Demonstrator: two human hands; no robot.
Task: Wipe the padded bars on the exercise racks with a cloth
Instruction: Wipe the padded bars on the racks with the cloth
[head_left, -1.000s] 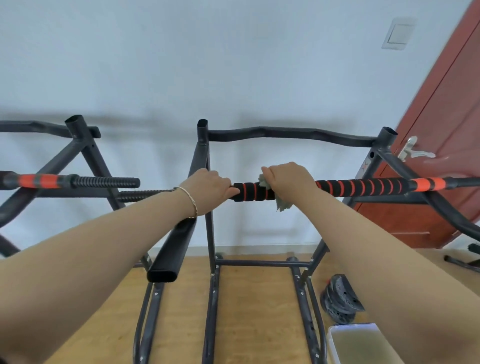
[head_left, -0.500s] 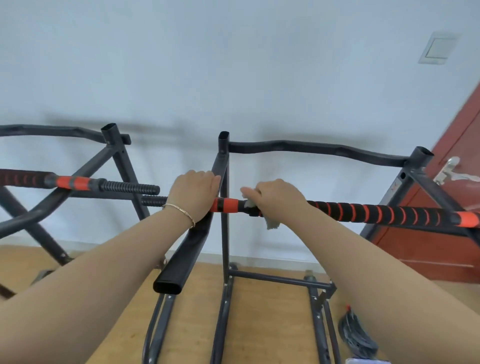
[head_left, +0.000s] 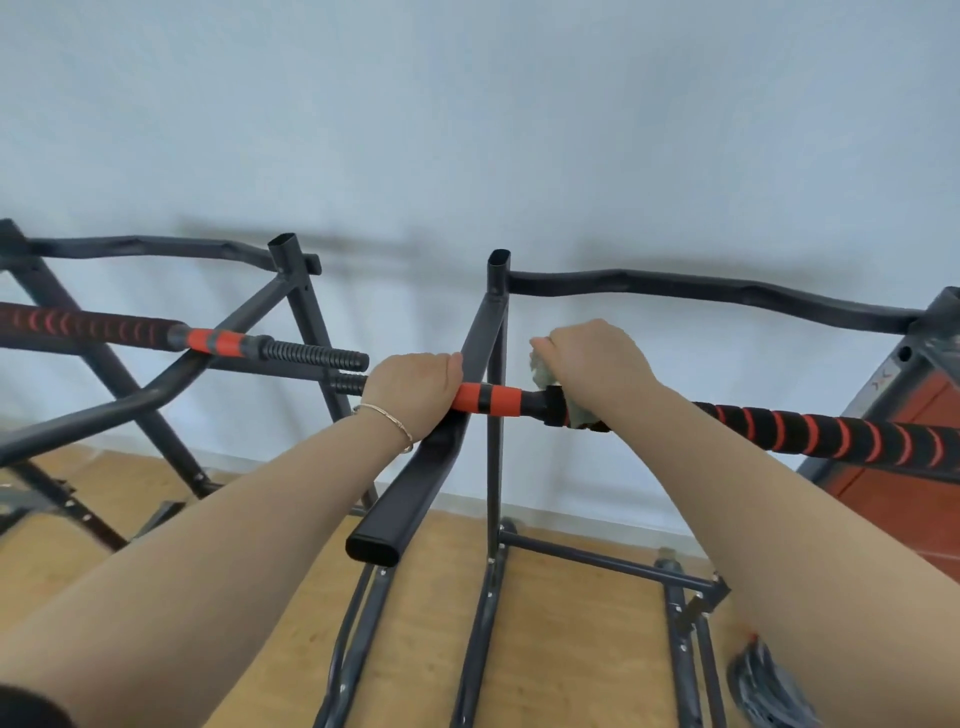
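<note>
Though apart, 2 grips (head_left: 415, 392) (head_left: 597, 369) round bar (head_left: 491, 400)

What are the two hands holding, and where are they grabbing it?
The left hand grips the padded bar by its orange band. The right hand holds a cloth wrapped round the bar beside it.

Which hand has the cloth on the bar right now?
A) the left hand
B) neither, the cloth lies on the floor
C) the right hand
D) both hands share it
C: the pale cloth sticks out from under the right hand, which grips it around the bar, while the left hand grips the bar with no cloth.
</note>
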